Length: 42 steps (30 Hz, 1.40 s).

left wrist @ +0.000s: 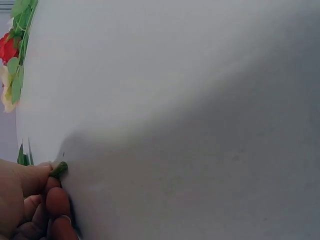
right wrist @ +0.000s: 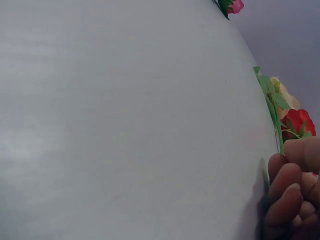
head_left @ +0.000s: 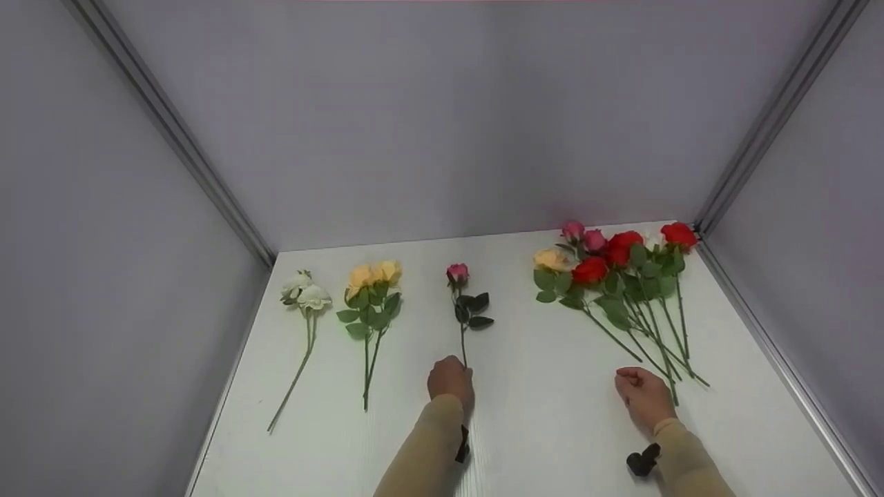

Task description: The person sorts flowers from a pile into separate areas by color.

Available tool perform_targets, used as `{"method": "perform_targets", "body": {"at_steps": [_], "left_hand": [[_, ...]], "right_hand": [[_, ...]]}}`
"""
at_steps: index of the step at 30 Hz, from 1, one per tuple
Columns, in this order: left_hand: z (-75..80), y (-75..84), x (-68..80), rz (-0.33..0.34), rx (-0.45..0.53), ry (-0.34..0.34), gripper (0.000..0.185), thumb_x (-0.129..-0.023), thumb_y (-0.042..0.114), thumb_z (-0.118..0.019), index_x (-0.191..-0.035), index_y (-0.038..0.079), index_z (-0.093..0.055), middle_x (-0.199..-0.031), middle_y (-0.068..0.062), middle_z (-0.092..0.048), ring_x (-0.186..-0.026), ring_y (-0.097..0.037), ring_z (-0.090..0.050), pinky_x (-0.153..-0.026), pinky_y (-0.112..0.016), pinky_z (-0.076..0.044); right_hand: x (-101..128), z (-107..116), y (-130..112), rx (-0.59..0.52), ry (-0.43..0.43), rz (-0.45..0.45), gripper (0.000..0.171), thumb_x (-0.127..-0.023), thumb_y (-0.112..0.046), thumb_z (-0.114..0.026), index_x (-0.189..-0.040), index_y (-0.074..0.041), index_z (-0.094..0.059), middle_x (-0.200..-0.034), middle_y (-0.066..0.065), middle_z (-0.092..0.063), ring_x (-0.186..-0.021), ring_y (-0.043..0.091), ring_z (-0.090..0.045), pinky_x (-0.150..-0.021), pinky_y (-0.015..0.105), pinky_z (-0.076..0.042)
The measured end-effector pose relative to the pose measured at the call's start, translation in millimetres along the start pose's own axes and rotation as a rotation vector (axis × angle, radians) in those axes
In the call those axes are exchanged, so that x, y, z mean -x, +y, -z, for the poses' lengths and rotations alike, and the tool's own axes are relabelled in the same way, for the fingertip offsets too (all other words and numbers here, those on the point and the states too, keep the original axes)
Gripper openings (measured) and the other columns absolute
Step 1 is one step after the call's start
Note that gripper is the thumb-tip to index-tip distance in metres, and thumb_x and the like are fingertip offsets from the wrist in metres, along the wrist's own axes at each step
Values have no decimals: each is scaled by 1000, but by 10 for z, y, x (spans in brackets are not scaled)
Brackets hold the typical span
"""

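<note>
A single pink rose (head_left: 457,273) lies on the white table (head_left: 539,428), stem pointing toward me. My left hand (head_left: 450,378) pinches the stem's lower end (left wrist: 59,169) between thumb and fingers, right at the tabletop. At the right lies a pile of red, pink and yellow roses (head_left: 621,266) with its stems fanned toward my right hand (head_left: 642,395). That hand's fingers (right wrist: 282,180) are curled at the stem ends. One green stem (right wrist: 278,140), leading up to a yellow rose (right wrist: 286,94), runs in between thumb and fingers.
White roses (head_left: 306,293) and yellow roses (head_left: 373,276) lie in separate groups at the table's left. Grey booth walls with metal corner rails (head_left: 773,117) close in the table on three sides. A black wrist strap (head_left: 644,461) shows at each sleeve.
</note>
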<state>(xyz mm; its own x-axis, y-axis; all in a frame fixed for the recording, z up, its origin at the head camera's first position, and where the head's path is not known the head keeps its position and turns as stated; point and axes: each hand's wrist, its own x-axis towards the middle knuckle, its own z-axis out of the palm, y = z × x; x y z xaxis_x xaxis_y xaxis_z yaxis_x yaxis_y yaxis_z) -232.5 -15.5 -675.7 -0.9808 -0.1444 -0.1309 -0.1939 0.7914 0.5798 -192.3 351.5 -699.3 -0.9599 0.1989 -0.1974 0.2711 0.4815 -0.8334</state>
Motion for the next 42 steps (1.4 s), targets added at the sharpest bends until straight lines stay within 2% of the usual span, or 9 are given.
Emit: {"method": "perform_targets", "body": {"at_steps": [4,8,14,21,24,27,31,36,42], "left_hand": [[18,8,-2,13,-10,-1,15,-90,19,-68,-83,6,-65,-71,-3,-60,-68,-20,-61,-65,-37,-51],[50,1,4,31,46,-14,14,-90,17,-67,-85,5,-65,-72,-4,-61,-69,-20,-61,-66,-38,-52],[39,-51,-25,41,112,-38,13,-90,16,-67,-85,4,-67,-73,-4,-63,-69,-20,-62,-66,-37,-52],[-41,-140,-56,23,121,-17,13,-89,17,-68,-83,6,-68,-72,-2,-63,-69,-18,-62,-66,-37,-52],[-45,-145,-42,31,137,-20,13,-89,17,-68,-84,5,-68,-73,-3,-63,-69,-18,-62,-66,-37,-52],[-44,-144,-26,36,146,-25,13,-89,17,-68,-84,5,-67,-73,-3,-63,-69,-18,-62,-66,-38,-52],[-35,-131,-29,45,144,-30,12,-89,17,-68,-83,6,-67,-73,-2,-63,-69,-18,-61,-66,-37,-52],[-12,-100,-43,47,158,-37,13,-89,18,-67,-85,6,-68,-74,-3,-63,-70,-19,-62,-67,-38,-52],[2,-81,-34,51,160,-48,13,-90,18,-67,-87,5,-67,-76,-3,-64,-72,-19,-62,-69,-38,-52]], "right_hand": [[11,0,-20,57,-1,-1,35,-96,-32,-59,-116,-4,-61,-96,7,-62,-81,17,-57,-67,27,-47],[3,-3,-32,78,1,0,35,-96,-33,-58,-116,-4,-61,-96,7,-62,-81,17,-57,-67,28,-47],[-2,13,-59,39,22,14,32,-96,-28,-58,-115,-2,-61,-91,8,-62,-76,17,-57,-63,26,-48],[12,203,-97,92,156,7,34,-97,-34,-55,-116,-7,-62,-102,10,-62,-89,22,-57,-67,26,-47],[5,335,-81,125,213,10,37,-97,-33,-56,-122,-6,-59,-112,14,-58,-99,28,-55,-73,34,-48],[-12,475,-36,186,258,27,44,-96,-30,-57,-130,-2,-53,-123,21,-50,-109,39,-51,-84,49,-45],[-39,645,35,305,244,0,52,-96,-27,-56,-136,4,-45,-131,32,-39,-114,51,-44,-89,61,-38],[-62,770,75,421,176,-38,48,-97,-25,-53,-131,8,-49,-120,34,-48,-107,53,-49,-79,58,-44],[-56,825,89,476,181,-29,33,-96,-17,-52,-118,6,-59,-105,28,-61,-89,45,-61,-62,49,-49]]}}
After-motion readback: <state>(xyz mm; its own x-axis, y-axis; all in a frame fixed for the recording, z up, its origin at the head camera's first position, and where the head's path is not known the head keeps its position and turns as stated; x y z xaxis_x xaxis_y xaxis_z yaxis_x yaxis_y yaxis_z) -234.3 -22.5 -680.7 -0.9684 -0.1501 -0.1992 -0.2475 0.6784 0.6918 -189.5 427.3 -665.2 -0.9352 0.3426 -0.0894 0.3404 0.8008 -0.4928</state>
